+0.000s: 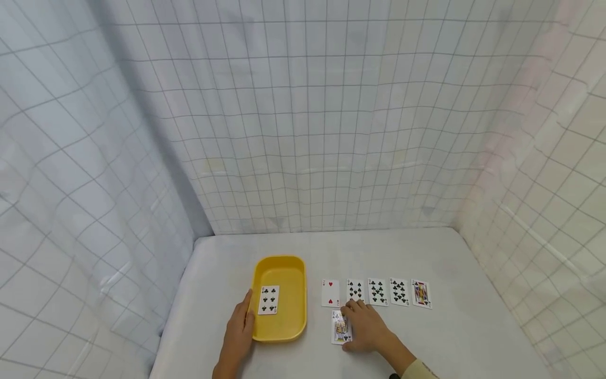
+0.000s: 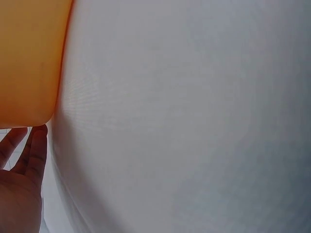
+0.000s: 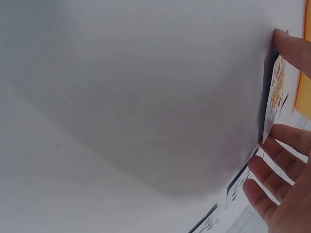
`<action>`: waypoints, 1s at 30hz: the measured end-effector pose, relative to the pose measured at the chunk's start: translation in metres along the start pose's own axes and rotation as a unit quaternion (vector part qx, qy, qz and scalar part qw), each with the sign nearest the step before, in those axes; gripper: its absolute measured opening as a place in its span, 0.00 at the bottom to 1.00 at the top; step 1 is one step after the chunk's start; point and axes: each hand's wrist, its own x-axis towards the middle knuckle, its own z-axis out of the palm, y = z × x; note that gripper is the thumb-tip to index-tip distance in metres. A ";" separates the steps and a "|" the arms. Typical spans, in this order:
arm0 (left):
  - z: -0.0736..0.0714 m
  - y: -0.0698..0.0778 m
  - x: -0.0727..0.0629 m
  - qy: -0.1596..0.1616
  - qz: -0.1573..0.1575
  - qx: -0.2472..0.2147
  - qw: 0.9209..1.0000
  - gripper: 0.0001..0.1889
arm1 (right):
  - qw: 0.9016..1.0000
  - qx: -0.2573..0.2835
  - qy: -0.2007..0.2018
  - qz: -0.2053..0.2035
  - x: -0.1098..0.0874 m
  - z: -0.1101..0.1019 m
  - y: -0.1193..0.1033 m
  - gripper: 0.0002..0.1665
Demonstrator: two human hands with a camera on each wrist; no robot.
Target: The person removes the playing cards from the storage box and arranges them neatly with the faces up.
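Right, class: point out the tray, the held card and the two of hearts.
Tray (image 1: 291, 300), head view: bare floor.
Held card (image 1: 340, 328), head view: its printed picture.
Two of hearts (image 1: 330, 293), head view: blank middle of its face.

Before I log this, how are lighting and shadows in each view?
Head: soft, mostly even light, playing cards fairly clear; left wrist: left hand dark, shadow trailing below the tray; right wrist: broad, soft shadow across the white tabletop.
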 end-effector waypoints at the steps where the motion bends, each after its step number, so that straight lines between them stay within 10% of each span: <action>1: 0.000 -0.001 0.000 -0.002 -0.002 -0.003 1.000 0.28 | 1.000 0.003 -0.001 0.000 0.000 0.000 0.000 0.54; 15: 0.001 -0.003 0.001 -0.002 -0.005 -0.005 1.000 0.28 | 1.000 0.019 0.019 -0.002 0.011 -0.017 -0.002 0.51; 30: 0.002 0.000 -0.001 0.003 -0.004 0.009 1.000 0.27 | 0.991 0.045 0.118 -0.051 0.091 -0.098 -0.038 0.46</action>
